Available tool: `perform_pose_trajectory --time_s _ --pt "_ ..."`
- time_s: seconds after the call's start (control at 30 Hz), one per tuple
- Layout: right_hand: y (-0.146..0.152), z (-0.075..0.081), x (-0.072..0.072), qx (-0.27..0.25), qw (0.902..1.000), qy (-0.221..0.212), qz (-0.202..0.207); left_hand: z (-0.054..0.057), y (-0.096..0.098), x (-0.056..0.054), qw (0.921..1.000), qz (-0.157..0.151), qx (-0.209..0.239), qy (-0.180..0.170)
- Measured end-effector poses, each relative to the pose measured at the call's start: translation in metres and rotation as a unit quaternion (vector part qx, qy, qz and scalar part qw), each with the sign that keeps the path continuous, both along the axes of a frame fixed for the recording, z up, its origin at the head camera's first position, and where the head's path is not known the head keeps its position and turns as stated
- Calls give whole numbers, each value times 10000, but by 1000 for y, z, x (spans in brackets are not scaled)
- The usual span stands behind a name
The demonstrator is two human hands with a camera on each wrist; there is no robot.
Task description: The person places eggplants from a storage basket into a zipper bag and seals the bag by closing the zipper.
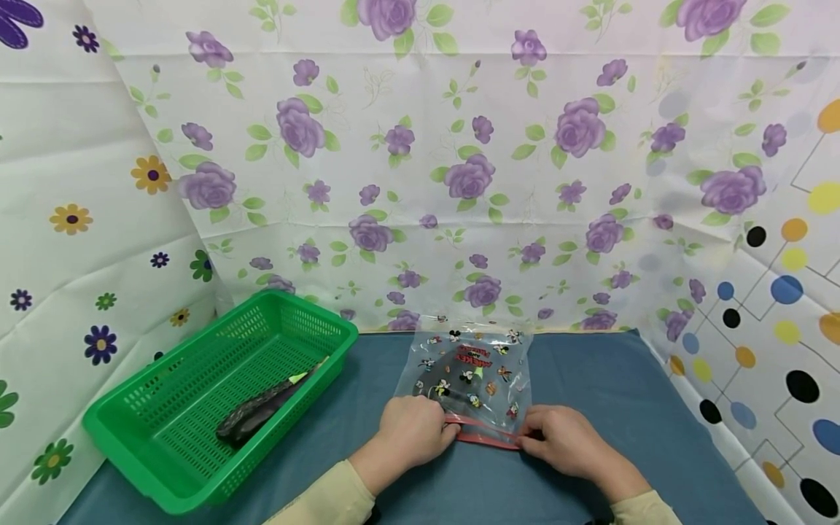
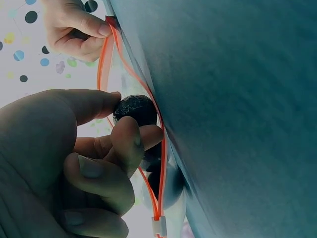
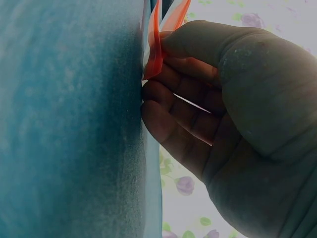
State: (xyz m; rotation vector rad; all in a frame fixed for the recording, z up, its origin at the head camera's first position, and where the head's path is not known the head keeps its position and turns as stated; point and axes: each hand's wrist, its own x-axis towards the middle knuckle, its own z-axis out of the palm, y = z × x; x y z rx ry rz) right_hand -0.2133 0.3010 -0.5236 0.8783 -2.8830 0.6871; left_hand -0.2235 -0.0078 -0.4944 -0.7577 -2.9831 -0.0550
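Note:
A clear zip bag (image 1: pixel 488 397) with cartoon print and a red zip strip lies on the blue cloth, its mouth toward me. Dark eggplants show through the plastic. My left hand (image 1: pixel 412 430) is at the left of the mouth. In the left wrist view, its thumb and a finger are about the rounded end of an eggplant (image 2: pixel 136 110) between the parted red strips (image 2: pixel 163 148); other dark rounded ends lie beside it. My right hand (image 1: pixel 566 441) pinches the right corner of the mouth; the right wrist view shows thumb and fingertips on the red strip (image 3: pixel 155 62).
A green plastic basket (image 1: pixel 177 503) stands on the left, with dark eggplants (image 1: pixel 259 412) inside. Blue cloth (image 1: pixel 590 372) covers the table. Flowered sheets (image 1: pixel 420 262) hang behind and at the left, a dotted one at the right. A white slider (image 2: pixel 159 226) sits on the zip.

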Motion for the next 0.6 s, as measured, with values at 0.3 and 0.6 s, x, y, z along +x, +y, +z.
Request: perform_pose_trajectory --time_s 0.3,0.6 --pt "-1 3 0 -32 10000 62 70 5 -4 -1 9995 -204 220 115" --pt "-1 3 1 -22 10000 -30 36 12 -10 -5 9917 -1143 327 479"
